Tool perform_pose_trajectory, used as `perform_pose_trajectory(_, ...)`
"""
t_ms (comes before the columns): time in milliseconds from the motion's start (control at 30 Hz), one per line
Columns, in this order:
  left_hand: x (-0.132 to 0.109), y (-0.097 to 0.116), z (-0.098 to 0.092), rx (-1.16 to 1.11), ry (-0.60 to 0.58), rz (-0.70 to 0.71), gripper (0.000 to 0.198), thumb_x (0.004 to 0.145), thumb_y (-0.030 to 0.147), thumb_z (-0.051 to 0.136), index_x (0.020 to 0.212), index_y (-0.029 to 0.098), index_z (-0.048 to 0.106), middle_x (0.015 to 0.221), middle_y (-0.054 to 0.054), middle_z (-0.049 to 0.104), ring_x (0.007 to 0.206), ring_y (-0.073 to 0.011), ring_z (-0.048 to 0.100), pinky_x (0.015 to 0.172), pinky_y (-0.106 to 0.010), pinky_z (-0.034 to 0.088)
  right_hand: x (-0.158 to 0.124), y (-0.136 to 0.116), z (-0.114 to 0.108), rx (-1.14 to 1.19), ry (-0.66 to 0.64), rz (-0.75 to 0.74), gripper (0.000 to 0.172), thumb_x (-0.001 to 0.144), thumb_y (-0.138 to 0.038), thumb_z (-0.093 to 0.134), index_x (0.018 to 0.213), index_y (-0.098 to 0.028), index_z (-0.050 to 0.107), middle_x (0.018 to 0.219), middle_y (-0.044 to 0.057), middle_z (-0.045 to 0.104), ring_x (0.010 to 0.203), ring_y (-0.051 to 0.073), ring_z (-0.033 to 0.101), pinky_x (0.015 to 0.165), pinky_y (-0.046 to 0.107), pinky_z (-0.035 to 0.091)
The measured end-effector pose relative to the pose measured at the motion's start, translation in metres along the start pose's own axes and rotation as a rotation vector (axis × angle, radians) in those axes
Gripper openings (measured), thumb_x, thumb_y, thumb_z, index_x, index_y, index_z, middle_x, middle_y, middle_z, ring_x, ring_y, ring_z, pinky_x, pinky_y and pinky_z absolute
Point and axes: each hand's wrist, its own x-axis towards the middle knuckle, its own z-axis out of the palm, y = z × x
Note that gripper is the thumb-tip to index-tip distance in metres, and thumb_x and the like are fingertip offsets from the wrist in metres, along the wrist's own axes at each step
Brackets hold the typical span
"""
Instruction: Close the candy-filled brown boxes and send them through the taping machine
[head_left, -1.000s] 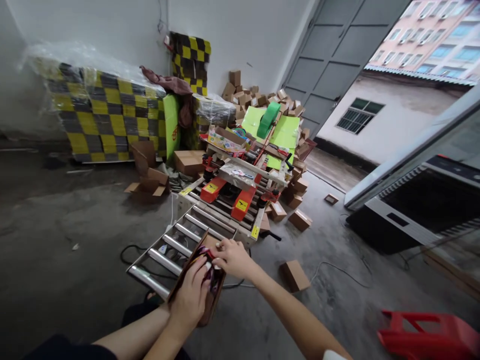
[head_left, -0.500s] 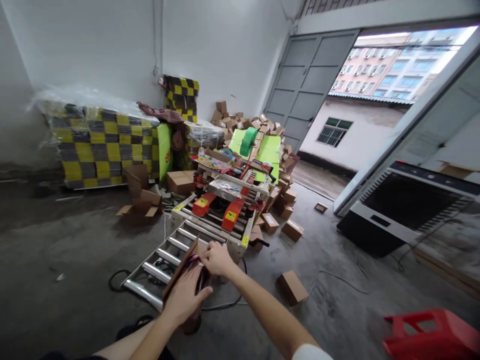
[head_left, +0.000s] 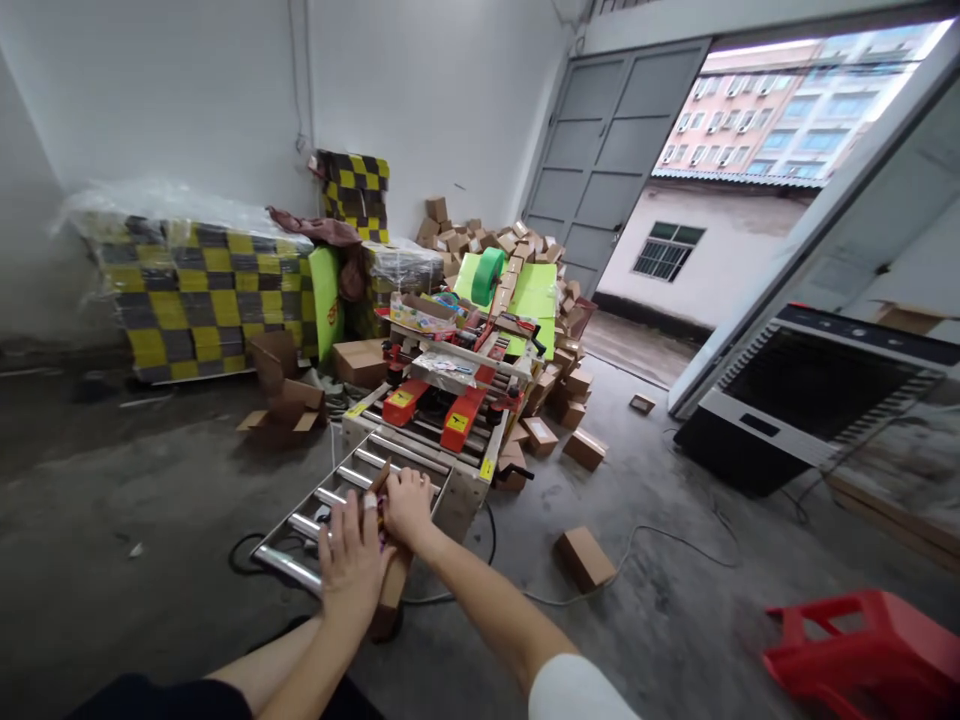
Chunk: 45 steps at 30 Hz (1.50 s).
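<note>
Silver metal rollers (head_left: pixel 289 570) nearby; left hand (head_left: pixel 352 555) spread, right hand (head_left: pixel 409 508) curled, grip unclear, over a brown cardboard box (head_left: pixel 394 585); best press evenly.

Left hand (head_left: pixel 351 560), right hand (head_left: pixel 409 508) on carton (head_left: pixel 393 582), lower centre, by roller conveyor (head_left: pixel 289 569). Green roll (head_left: pixel 488 277) above centre; red stool (head_left: pixel 896 640) lower right.

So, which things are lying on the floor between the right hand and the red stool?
In the head view, a brown cardboard box and a grey cable lie between the right hand and the red stool.
</note>
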Motion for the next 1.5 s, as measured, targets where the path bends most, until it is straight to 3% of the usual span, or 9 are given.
perform_pose_trajectory(200, 0.014, 0.014, -0.019, 0.172, -0.24, -0.093, 0.059, 0.084, 0.019, 0.062, 0.139, 0.0, 0.049, 0.132, -0.029, 0.057, 0.107, -0.0379, 0.061, 0.092, -0.05, 0.048, -0.002, 0.008, -0.002, 0.133, -0.159, 0.011, 0.026, 0.087, -0.04, 0.064, 0.106, -0.023, 0.065, 0.122, 0.008, 0.055, 0.116, 0.028, 0.047, 0.098, 0.043, 0.038)
perform_pose_trajectory(400, 0.022, 0.02, -0.037, 0.228, -0.412, -0.147, 0.064, 0.086, 0.025, 0.065, 0.142, 0.001, 0.046, 0.13, -0.023, 0.06, 0.103, -0.0309, 0.064, 0.081, -0.037, 0.053, -0.006, 0.0, 0.003, 0.105, -0.065, -0.007, 0.022, 0.086, -0.027, 0.063, 0.106, -0.02, 0.07, 0.12, 0.012, 0.055, 0.118, 0.028, 0.045, 0.102, 0.046, 0.034)
perform_pose_trajectory(567, 0.027, 0.016, -0.042, 0.195, -0.5, -0.145, 0.06, 0.088, 0.025, 0.065, 0.141, 0.004, 0.049, 0.125, -0.021, 0.064, 0.1, -0.0287, 0.067, 0.078, -0.033, 0.055, -0.009, 0.019, -0.002, 0.434, -0.158, -0.096, 0.012, 0.083, -0.029, 0.07, 0.093, -0.024, 0.074, 0.118, 0.006, 0.058, 0.119, 0.025, 0.049, 0.114, 0.054, 0.023)
perform_pose_trajectory(767, 0.002, 0.03, -0.028, 0.064, -0.539, -0.057, 0.046, 0.094, 0.006, 0.037, 0.134, 0.007, 0.06, 0.142, -0.02, 0.057, 0.129, -0.0351, 0.055, 0.099, -0.044, 0.052, -0.029, 0.028, 0.018, 0.869, 0.473, 0.227, 0.022, 0.089, -0.032, 0.047, 0.102, -0.018, 0.059, 0.107, 0.009, 0.057, 0.106, 0.021, 0.054, 0.1, 0.038, 0.044)
perform_pose_trajectory(867, -0.002, 0.021, -0.022, -0.037, -0.543, -0.03, 0.042, 0.094, 0.01, 0.04, 0.127, 0.01, 0.065, 0.14, -0.019, 0.059, 0.128, -0.0355, 0.055, 0.1, -0.049, 0.05, -0.031, 0.027, 0.028, 0.867, 0.574, 0.298, 0.033, 0.093, -0.041, 0.041, 0.113, -0.018, 0.052, 0.115, 0.012, 0.057, 0.113, 0.021, 0.053, 0.105, 0.039, 0.042)
perform_pose_trajectory(1000, 0.003, -0.005, -0.013, -0.296, -0.478, 0.021, 0.025, 0.094, 0.028, 0.056, 0.11, 0.02, 0.072, 0.135, -0.01, 0.065, 0.113, -0.0284, 0.062, 0.101, -0.05, 0.048, -0.007, 0.038, 0.032, 0.797, 0.429, 0.281, 0.039, 0.096, -0.044, 0.035, 0.122, -0.018, 0.049, 0.125, 0.015, 0.057, 0.119, 0.023, 0.053, 0.109, 0.042, 0.039)
perform_pose_trajectory(1167, 0.004, -0.008, 0.006, -0.496, -0.315, -0.132, 0.038, 0.093, 0.032, 0.057, 0.127, 0.017, 0.064, 0.138, -0.013, 0.062, 0.121, -0.0279, 0.055, 0.106, -0.048, 0.044, 0.019, 0.047, 0.026, 0.654, 0.288, 0.202, 0.055, 0.098, -0.045, 0.028, 0.14, -0.011, 0.042, 0.141, 0.02, 0.05, 0.135, 0.026, 0.045, 0.117, 0.049, 0.032)
perform_pose_trajectory(1367, -0.003, -0.015, 0.015, -0.73, -0.366, -0.303, 0.042, 0.098, 0.036, 0.044, 0.136, 0.019, 0.055, 0.141, -0.012, 0.058, 0.134, -0.0242, 0.049, 0.116, -0.046, 0.036, -0.072, 0.033, 0.009, 0.342, -0.169, -0.155, 0.095, 0.091, -0.063, 0.043, 0.16, -0.012, 0.002, 0.166, 0.021, 0.007, 0.155, 0.037, 0.005, 0.119, 0.066, 0.017)
perform_pose_trajectory(1500, 0.002, -0.028, 0.023, -1.002, -0.428, -0.42, 0.045, 0.1, 0.041, 0.04, 0.137, 0.021, 0.055, 0.148, -0.01, 0.052, 0.141, -0.021, 0.043, 0.123, -0.042, 0.029, -0.091, 0.026, 0.001, 0.154, -0.209, -0.262, 0.107, 0.083, -0.058, 0.063, 0.16, -0.01, 0.006, 0.165, 0.024, 0.007, 0.153, 0.041, 0.008, 0.117, 0.068, 0.019)
